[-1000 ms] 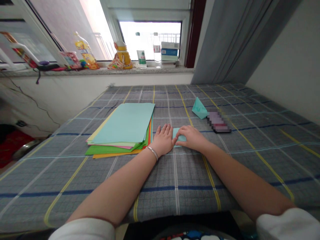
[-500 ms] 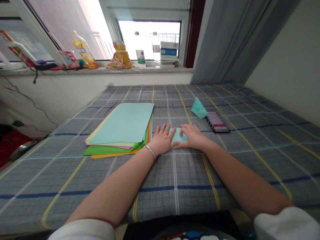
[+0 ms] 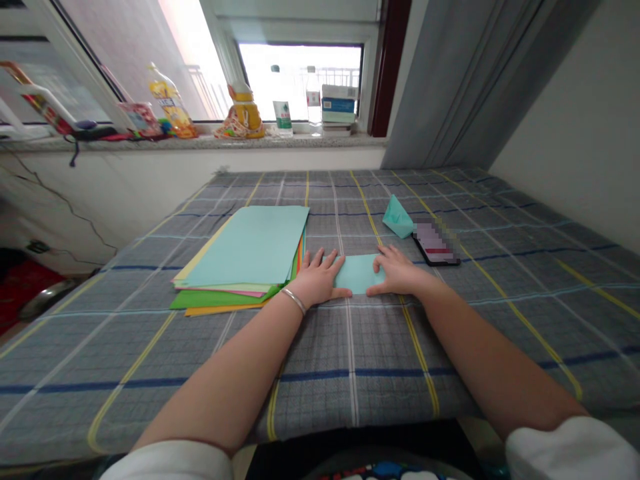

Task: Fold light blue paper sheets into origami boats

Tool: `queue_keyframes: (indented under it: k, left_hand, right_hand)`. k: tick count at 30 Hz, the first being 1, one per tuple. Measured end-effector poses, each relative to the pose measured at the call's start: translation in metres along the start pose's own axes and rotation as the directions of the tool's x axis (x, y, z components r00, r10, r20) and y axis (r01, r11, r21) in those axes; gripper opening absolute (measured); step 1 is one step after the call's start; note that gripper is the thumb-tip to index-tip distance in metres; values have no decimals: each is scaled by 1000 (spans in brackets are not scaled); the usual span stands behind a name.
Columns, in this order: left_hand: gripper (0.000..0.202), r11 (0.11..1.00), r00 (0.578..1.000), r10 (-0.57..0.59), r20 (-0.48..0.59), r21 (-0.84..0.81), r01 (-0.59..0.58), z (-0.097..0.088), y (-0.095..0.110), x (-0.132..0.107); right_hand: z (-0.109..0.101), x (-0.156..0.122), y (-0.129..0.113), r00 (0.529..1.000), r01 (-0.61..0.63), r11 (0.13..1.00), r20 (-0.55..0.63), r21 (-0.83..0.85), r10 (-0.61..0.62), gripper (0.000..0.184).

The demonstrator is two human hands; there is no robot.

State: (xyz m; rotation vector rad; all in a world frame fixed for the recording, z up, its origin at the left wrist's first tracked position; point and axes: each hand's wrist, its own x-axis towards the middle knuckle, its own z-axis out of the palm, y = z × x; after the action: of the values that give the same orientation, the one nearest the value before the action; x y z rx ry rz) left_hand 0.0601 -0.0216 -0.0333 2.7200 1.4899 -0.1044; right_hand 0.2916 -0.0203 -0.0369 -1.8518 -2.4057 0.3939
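A small light-blue sheet of paper (image 3: 356,273) lies flat on the checked cloth between my hands. My left hand (image 3: 319,275) rests palm down at its left end, fingers spread and thumb stretched along the near edge. At the opposite end is my right hand (image 3: 397,272), its index finger curled on the paper and its thumb apart from the fingers, touching the near corner. Beyond my right hand stands a folded turquoise paper shape (image 3: 397,217) with a pointed top. A stack of coloured paper (image 3: 247,247), light blue on top, lies just left of my left hand.
A phone (image 3: 436,243) with a blurred screen lies beside the folded shape. The grey checked cloth (image 3: 320,407) covers the table. Along the windowsill (image 3: 195,143) stand a yellow drink bottle (image 3: 171,103), a white-and-green tube (image 3: 283,119) and stacked boxes (image 3: 339,107).
My hands have moved apart, the left one slightly left and the right one to the right. More of the light-blue paper shows between them. The stack, folded shape and phone stay put.
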Motion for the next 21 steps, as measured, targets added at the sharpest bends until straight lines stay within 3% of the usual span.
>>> queue_keyframes:
  k: [13,21]
  left_hand:
    - [96,994,991,-109,82,42,105,-12,-26,-11]
    - [94,996,994,-86,70,11,85,-9,-32,-12]
  right_hand:
    - [-11,-8,12,998,29,1000,56,-7,-28,55]
    - [-12,-11,22,997,69,997,41,47,-71,46]
